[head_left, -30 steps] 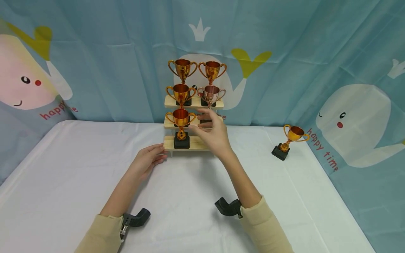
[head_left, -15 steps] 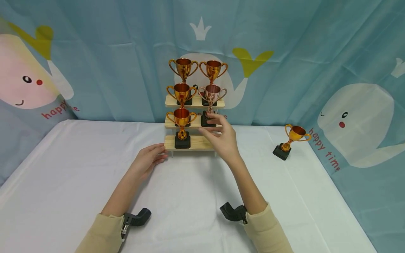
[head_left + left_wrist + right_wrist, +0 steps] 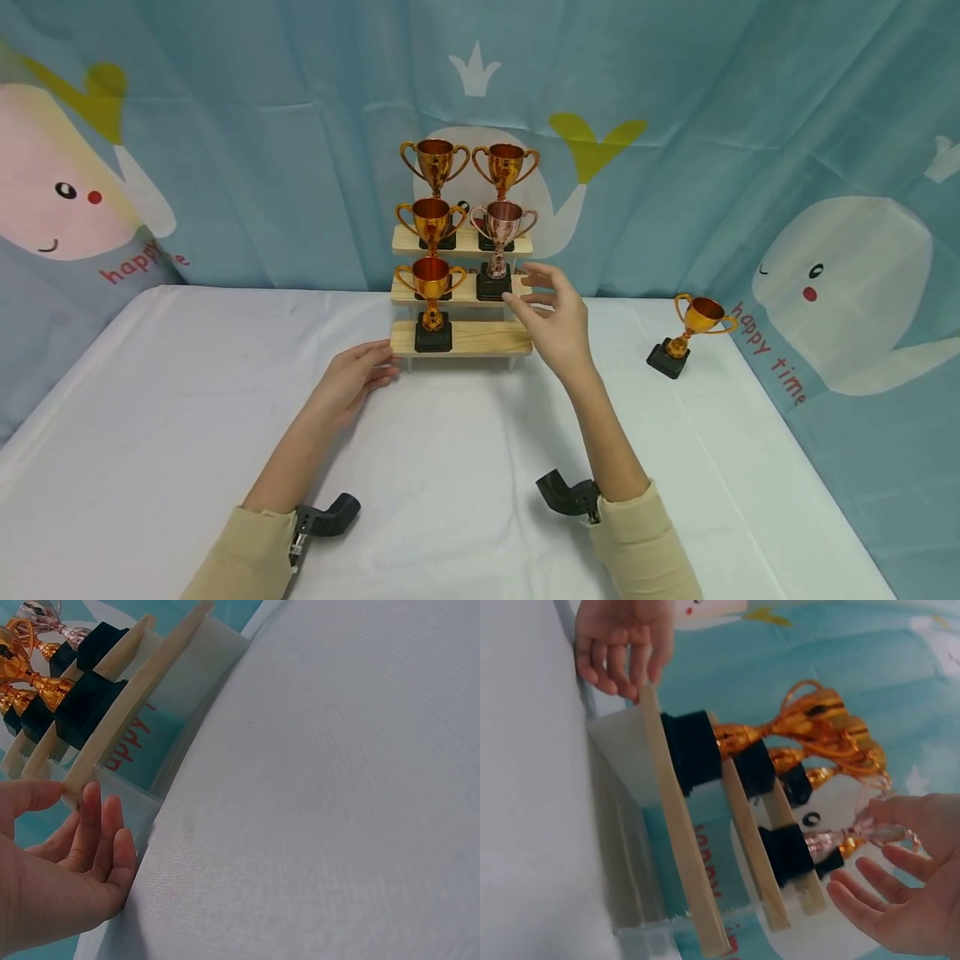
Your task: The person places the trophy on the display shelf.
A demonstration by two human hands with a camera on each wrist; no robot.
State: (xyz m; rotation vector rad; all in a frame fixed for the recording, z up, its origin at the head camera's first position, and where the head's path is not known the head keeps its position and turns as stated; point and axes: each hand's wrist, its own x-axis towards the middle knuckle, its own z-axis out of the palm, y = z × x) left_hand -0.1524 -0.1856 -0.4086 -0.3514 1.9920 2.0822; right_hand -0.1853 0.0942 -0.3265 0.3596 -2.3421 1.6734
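A three-tier wooden display stand (image 3: 487, 340) bears several small two-handled trophy cups on black bases. My left hand (image 3: 352, 383) is at the left end of its lowest board; in the left wrist view, thumb and forefinger pinch the board's corner. On the middle board's right side stands a rose-coloured trophy (image 3: 501, 229), upright. My right hand (image 3: 557, 321) is just right of that trophy's base, fingers loosely bent and holding nothing. A gold trophy (image 3: 432, 287) stands at the left of the lowest board. Behind it is another gold trophy (image 3: 431, 223) on the middle board.
Two gold trophies, a left one (image 3: 435, 162) and a right one (image 3: 505, 167), stand on the top board. Another gold trophy (image 3: 688, 333) is on the white tablecloth (image 3: 450, 500) at the right. A blue printed curtain (image 3: 300, 167) hangs behind the table.
My right hand has moved right, away from the front of the rose-coloured trophy, whose base now shows fully. The left hand has stayed at the stand's left end.
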